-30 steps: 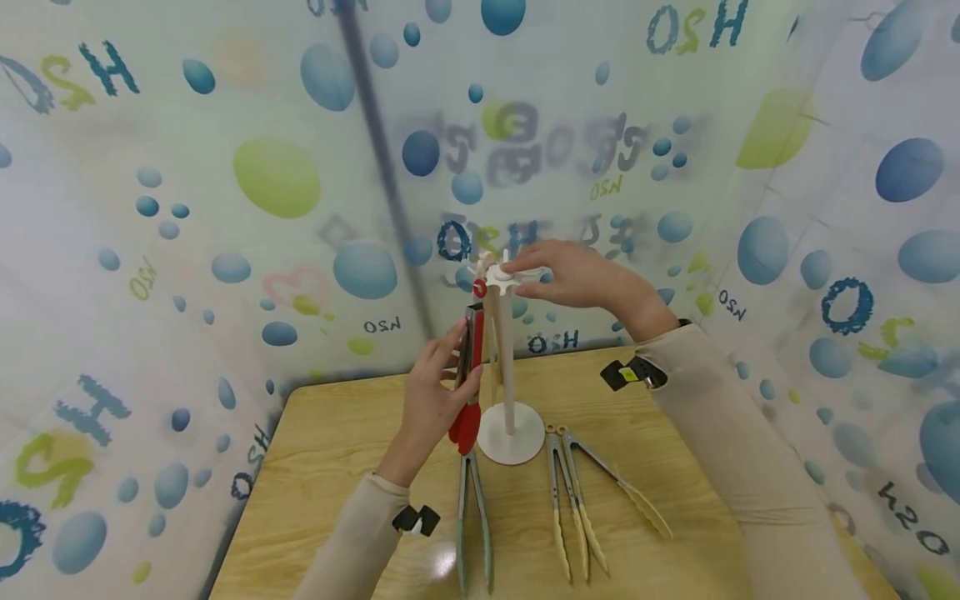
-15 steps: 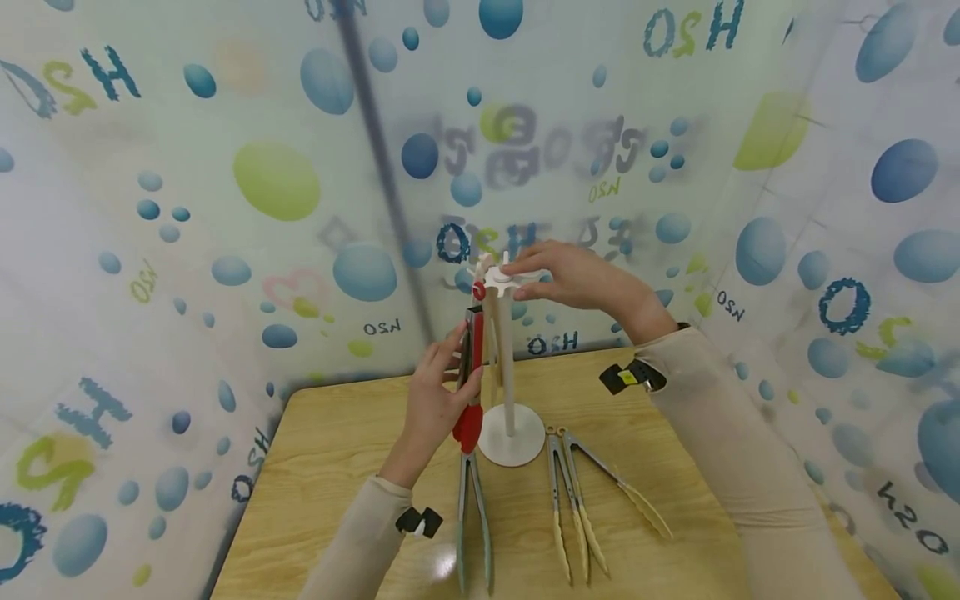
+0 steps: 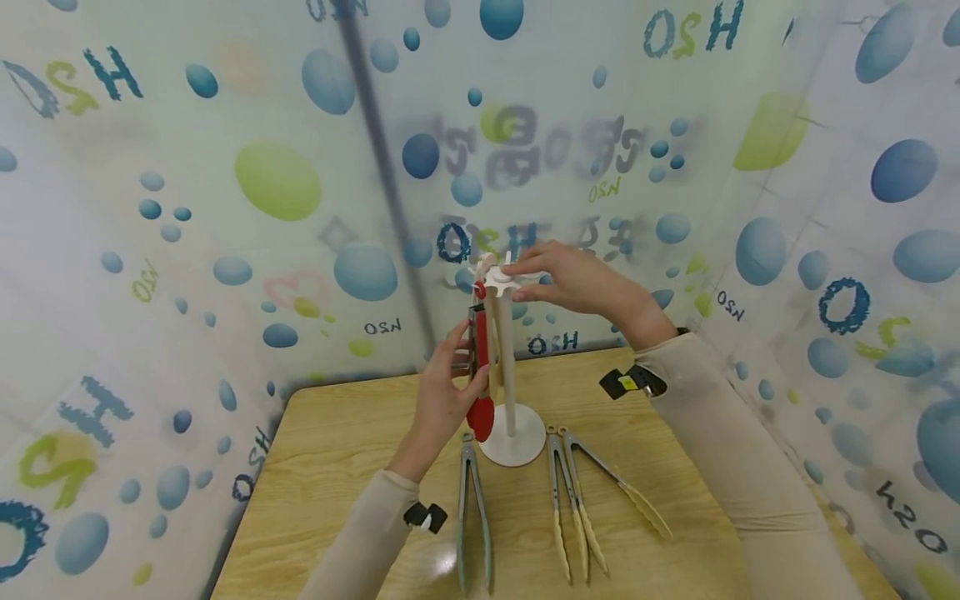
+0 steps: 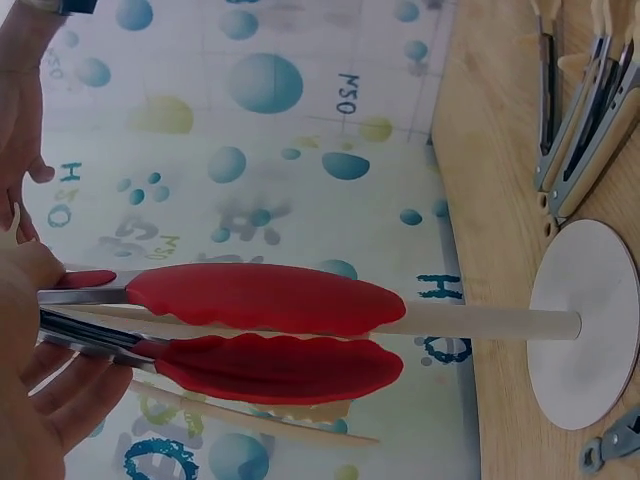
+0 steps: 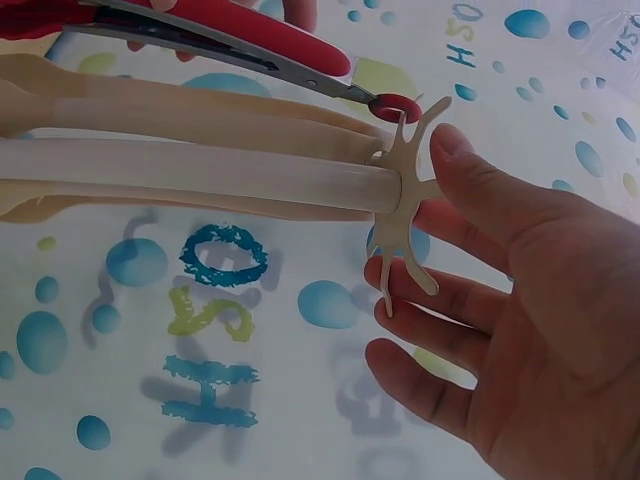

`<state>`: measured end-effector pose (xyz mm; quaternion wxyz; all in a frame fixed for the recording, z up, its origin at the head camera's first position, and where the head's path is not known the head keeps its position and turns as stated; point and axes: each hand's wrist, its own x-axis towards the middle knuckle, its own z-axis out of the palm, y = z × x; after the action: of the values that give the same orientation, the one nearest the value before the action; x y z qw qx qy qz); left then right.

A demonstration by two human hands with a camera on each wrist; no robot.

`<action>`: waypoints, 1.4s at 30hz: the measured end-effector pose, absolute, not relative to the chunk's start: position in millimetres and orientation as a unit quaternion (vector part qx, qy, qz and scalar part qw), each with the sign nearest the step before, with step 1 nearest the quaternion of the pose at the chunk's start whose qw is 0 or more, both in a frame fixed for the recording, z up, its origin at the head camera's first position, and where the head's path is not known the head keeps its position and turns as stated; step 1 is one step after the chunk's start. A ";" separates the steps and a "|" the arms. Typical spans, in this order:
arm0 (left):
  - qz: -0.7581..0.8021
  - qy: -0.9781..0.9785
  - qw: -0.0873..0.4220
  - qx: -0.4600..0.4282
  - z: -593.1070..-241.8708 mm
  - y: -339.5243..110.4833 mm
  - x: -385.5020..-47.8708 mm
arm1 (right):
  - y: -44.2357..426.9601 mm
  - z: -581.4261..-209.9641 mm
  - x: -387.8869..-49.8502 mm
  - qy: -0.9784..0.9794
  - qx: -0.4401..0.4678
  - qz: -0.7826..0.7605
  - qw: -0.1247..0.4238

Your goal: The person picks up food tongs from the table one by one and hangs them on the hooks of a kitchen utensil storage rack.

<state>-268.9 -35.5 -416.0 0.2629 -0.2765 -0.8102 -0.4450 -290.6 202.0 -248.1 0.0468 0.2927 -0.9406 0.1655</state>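
Red-tipped metal tongs (image 3: 481, 417) hang upright at the left side of a white stand (image 3: 508, 358), and in the right wrist view their red ring (image 5: 395, 108) is at one of the stand's hooks. My left hand (image 3: 444, 396) holds the tongs around the handles, thumb in front and fingers behind. Both red heads (image 4: 270, 297) are slightly apart in the left wrist view. My right hand (image 3: 577, 279) is at the stand's hooked top (image 5: 405, 190), fingers spread around it and loosely bent. Beige utensils (image 5: 190, 110) hang along the pole.
On the wooden table (image 3: 337, 467), green-tipped tongs (image 3: 474, 517) lie in front of the stand's round base (image 3: 512, 450). Beige-tipped tongs (image 3: 573, 508) lie to the right, with another spread arm (image 3: 637, 496) angled outward. Patterned curtains (image 3: 285, 250) surround the table.
The left hand and red tongs have shifted slightly right and up, toward the pole, uncovering the top of the green-tipped tongs. The right hand has barely moved.
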 end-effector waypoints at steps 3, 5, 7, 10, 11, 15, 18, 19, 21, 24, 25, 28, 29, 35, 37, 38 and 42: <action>-0.447 -0.811 0.255 -0.279 -416.2 -32.3 -270.2 | 202.3 -248.7 -290.4 -0.941 0.292 0.166 0.048; -0.449 -0.811 0.252 -0.278 -416.6 -30.6 -270.9 | 202.4 -249.2 -290.2 -0.941 0.292 0.166 0.048; -0.452 -0.810 0.250 -0.278 -417.2 -29.3 -271.6 | 202.3 -249.5 -289.9 -0.941 0.291 0.167 0.049; -0.452 -0.809 0.254 -0.278 -417.5 -27.6 -272.0 | 201.7 -249.3 -288.6 -0.942 0.289 0.165 0.050; -0.452 -0.808 0.256 -0.279 -417.5 -27.1 -272.0 | 201.4 -249.0 -287.9 -0.942 0.289 0.165 0.050; -0.446 -0.810 0.262 -0.277 -417.6 -25.6 -273.1 | 200.7 -247.0 -285.5 -0.941 0.293 0.164 0.048; -0.440 -0.816 0.260 -0.271 -418.2 -24.7 -274.2 | 200.5 -244.6 -284.2 -0.942 0.291 0.163 0.035; -0.439 -0.817 0.259 -0.269 -418.3 -24.5 -274.4 | 200.3 -243.6 -283.7 -0.943 0.289 0.164 0.030; -0.436 -0.821 0.257 -0.265 -418.5 -24.0 -274.4 | 199.6 -242.1 -283.3 -0.945 0.283 0.165 0.020; -0.436 -0.823 0.256 -0.259 -418.5 -23.1 -273.8 | 198.1 -241.3 -282.8 -0.947 0.276 0.165 0.015; -0.436 -0.824 0.256 -0.257 -418.4 -22.7 -273.5 | 197.5 -241.4 -282.6 -0.947 0.275 0.166 0.017; -0.434 -0.827 0.253 -0.252 -419.2 -22.1 -272.9 | 195.8 -243.1 -282.6 -0.948 0.270 0.168 0.027; -0.435 -0.828 0.252 -0.249 -419.9 -22.0 -272.8 | 195.1 -244.1 -282.7 -0.948 0.269 0.168 0.031; -0.447 -0.828 0.240 -0.239 -423.7 -22.3 -273.6 | 191.8 -248.3 -282.7 -0.951 0.257 0.162 0.058; -0.450 -0.827 0.237 -0.239 -424.0 -22.3 -273.9 | 190.6 -248.7 -282.6 -0.951 0.253 0.165 0.065; -0.450 -0.827 0.237 -0.239 -424.1 -22.3 -274.2 | 190.1 -249.1 -282.8 -0.951 0.251 0.166 0.068; -0.446 -0.830 0.236 -0.239 -424.2 -22.5 -274.7 | 188.6 -250.7 -283.1 -0.951 0.245 0.170 0.076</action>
<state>-274.7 -22.5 -424.2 0.2357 -0.2386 -0.8297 -0.4462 -283.1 188.6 -250.7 0.0765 0.2452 -0.9513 0.1702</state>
